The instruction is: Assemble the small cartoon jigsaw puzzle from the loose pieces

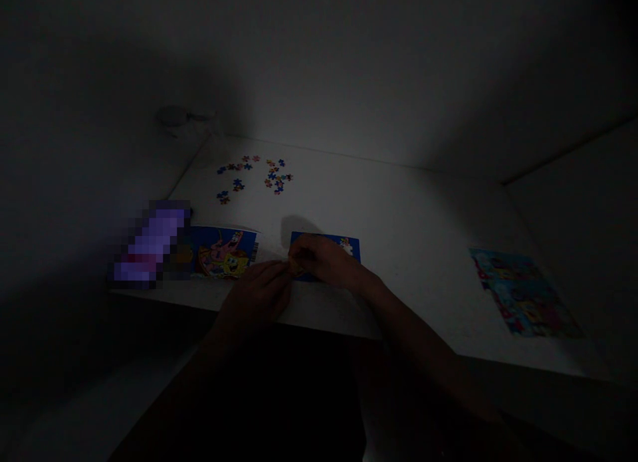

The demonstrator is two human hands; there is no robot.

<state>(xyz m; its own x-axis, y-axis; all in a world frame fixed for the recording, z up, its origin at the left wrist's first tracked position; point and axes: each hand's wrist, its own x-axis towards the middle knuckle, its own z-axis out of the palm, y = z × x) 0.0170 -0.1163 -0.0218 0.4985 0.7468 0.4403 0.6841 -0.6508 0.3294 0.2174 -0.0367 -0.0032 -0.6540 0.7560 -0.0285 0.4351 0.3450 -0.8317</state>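
Note:
In the dim head view, a partly assembled blue jigsaw puzzle lies near the table's front edge, with a whitish patch at its upper right. Over its left part is my right hand, thumb and fingers pinched on what looks like a puzzle piece, mostly hidden by the fingers. My left hand rests at the puzzle's left edge, fingers stretched out and lying flat, the tips close to the right fingertips. Left of it lies a cartoon picture card. Loose puzzle pieces lie scattered farther back.
A pixelated, glowing purple rectangle is at the table's left edge. Another colourful cartoon picture sheet lies at the right of the white table. Walls border the back and right side. A pale round object is behind the back left corner.

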